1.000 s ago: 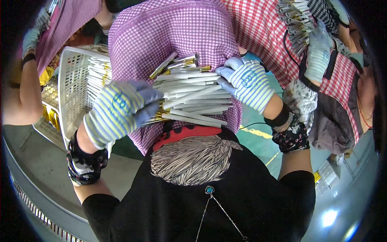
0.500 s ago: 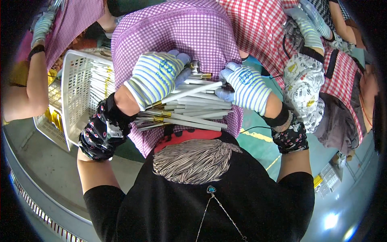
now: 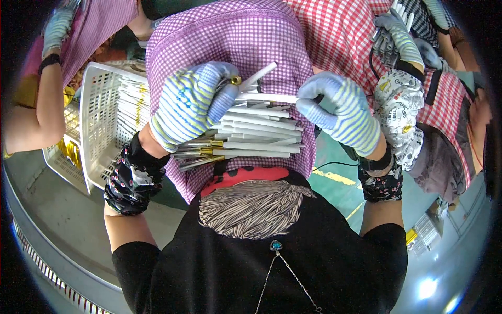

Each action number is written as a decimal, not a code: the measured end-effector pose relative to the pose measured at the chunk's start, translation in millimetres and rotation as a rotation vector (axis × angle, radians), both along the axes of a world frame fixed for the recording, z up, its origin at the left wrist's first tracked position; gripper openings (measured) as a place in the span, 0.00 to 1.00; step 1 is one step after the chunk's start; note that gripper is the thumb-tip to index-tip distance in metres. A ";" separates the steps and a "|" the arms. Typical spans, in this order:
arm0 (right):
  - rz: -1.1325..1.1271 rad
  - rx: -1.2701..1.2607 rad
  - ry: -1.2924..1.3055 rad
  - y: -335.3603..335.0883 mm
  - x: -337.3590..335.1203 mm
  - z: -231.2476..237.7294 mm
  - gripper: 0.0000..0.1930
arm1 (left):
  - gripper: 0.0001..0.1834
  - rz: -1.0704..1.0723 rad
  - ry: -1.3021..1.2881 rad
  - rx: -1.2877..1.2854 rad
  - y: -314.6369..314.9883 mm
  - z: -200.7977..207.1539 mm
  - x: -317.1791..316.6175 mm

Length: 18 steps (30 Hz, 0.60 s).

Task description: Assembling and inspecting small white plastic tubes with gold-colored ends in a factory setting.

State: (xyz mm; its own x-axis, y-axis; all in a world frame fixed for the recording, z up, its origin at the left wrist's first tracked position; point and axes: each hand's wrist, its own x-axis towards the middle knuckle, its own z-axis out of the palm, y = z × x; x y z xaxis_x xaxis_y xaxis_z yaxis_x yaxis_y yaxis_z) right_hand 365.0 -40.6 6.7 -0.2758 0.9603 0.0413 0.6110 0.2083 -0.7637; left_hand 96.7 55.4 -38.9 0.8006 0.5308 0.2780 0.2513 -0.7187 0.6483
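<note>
A bundle of slim white rods (image 3: 261, 133) with gold-coloured collars and greyish left ends lies across the purple checked cloth (image 3: 246, 36) on my lap. My left hand (image 3: 193, 102), in a striped knit glove, is closed at its thumb and fingers around a few rods. A round brass-coloured end (image 3: 236, 80) shows at those fingertips, and one white rod (image 3: 260, 75) slants up from them. My right hand (image 3: 342, 110), gloved alike, pinches the right tip of another white rod (image 3: 269, 98), held level above the bundle. Its left end is hidden by my left hand.
A white perforated basket (image 3: 99, 118) with many white rods stands at my left. Beyond it, a co-worker's gloved hand (image 3: 57, 31) and bare forearm show. At right, another person's gloved hand (image 3: 400, 36) holds similar rods over a red checked cloth (image 3: 334, 31).
My right hand has turned and closed on a rod's tip, holding it level. My left hand has rolled slightly, bringing the brass end and a slanted rod into view.
</note>
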 end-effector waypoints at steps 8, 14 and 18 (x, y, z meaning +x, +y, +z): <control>-0.281 0.143 0.174 14.2 -1.5 50.8 0.08 | 0.13 0.088 -0.058 -0.100 10.1 14.5 -10.6; 0.028 0.372 -0.305 31.6 -8.8 74.1 0.07 | 0.17 0.207 0.078 -0.074 14.0 25.1 -13.9; -0.018 0.388 -0.257 45.6 -25.6 49.8 0.09 | 0.16 0.204 0.040 -0.107 12.2 27.7 -20.6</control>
